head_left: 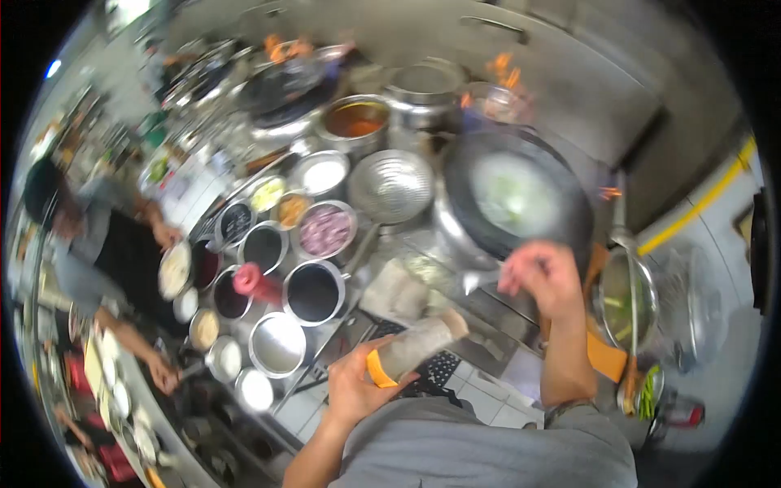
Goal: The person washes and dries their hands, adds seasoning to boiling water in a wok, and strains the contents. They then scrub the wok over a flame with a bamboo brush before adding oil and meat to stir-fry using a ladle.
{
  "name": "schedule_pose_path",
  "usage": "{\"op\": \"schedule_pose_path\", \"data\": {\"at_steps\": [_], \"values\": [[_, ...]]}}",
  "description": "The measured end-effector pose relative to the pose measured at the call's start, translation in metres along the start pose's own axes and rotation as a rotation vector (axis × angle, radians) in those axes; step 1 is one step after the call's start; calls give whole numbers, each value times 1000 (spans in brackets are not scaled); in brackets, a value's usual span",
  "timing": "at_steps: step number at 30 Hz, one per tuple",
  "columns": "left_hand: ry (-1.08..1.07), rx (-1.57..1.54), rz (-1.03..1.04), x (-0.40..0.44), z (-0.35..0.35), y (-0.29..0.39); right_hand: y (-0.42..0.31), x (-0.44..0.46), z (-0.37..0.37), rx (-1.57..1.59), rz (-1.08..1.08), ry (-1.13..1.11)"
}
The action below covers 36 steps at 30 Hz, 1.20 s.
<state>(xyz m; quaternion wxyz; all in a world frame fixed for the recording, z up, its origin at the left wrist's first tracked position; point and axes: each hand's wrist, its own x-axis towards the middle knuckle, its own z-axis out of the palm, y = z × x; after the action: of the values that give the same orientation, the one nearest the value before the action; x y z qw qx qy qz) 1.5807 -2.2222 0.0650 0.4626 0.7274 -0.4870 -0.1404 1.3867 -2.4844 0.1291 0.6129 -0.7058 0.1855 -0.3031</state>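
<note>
Currently, a cylindrical container (419, 346) with an orange band is held tilted in front of the torso, gripped by the fingers of the left hand (359, 386); the right hand (549, 281) is positioned at the near side of the wok (567, 187), its fingers blurred, so whether anything is pinched cannot be told

right hand (543, 275) blurred; food (512, 195) in wok (572, 199) too blurred to tell.

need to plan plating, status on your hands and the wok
Left hand gripping container. Right hand by wok, grip unclear. Pale contents, some green, blurred. No obstruction seen between right hand and wok.
</note>
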Motion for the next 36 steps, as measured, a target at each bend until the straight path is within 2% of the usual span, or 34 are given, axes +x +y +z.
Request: {"op": "schedule_pose_path", "data": {"at_steps": [1, 2, 3, 6, 10, 13, 16, 20, 23, 26, 27, 29, 31, 33, 35, 36], "values": [[19, -10, 22, -8, -12, -1, -7, 1, 27, -77, -12, -145], [46, -12, 45, -19, -26, -2, -1, 7, 50, -107, -123, -300], [46, -9, -39, -32, -42, 1, 2, 10, 77, -104, -145, -378], [100, -59, -107, -80, -90, -7, 0, 16, 161, -150, -227, -563], [272, -31, -202, -164, -158, -16, -2, 8, 269, 45, -380, -625], [477, -18, -264, -236, -203, -27, -20, -14, 360, 471, -317, -495], [662, 19, -337, -297, -247, -31, -55, -28, 431, 626, -470, -616], [807, 103, -387, -369, -293, -46, -67, -56, 528, 166, -645, -999], [862, 142, -409, -409, -324, -49, -57, -80, 609, 77, -619, -1257], [939, 107, -447, -437, -348, -53, -54, -113, 662, 586, -258, -1246], [972, 86, -440, -443, -356, -51, -39, -115, 674, 607, -140, -1354], [1002, 64, -433, -458, -367, -61, -41, -129, 697, 335, -316, -1464], [1093, -51, -463, -459, -376, -66, -20, -146, 721, 165, -302, -1574], [1110, -167, -536, -459, -396, -59, -20, -155, 745, 398, -99, -1515], [1304, -31, -313, -452, -417, -50, -26, -156, 775, 596, 78, -1430], [1352, 114, -306, -457, -425, -45, -33, -150, 792, 636, 51, -1418]]}}
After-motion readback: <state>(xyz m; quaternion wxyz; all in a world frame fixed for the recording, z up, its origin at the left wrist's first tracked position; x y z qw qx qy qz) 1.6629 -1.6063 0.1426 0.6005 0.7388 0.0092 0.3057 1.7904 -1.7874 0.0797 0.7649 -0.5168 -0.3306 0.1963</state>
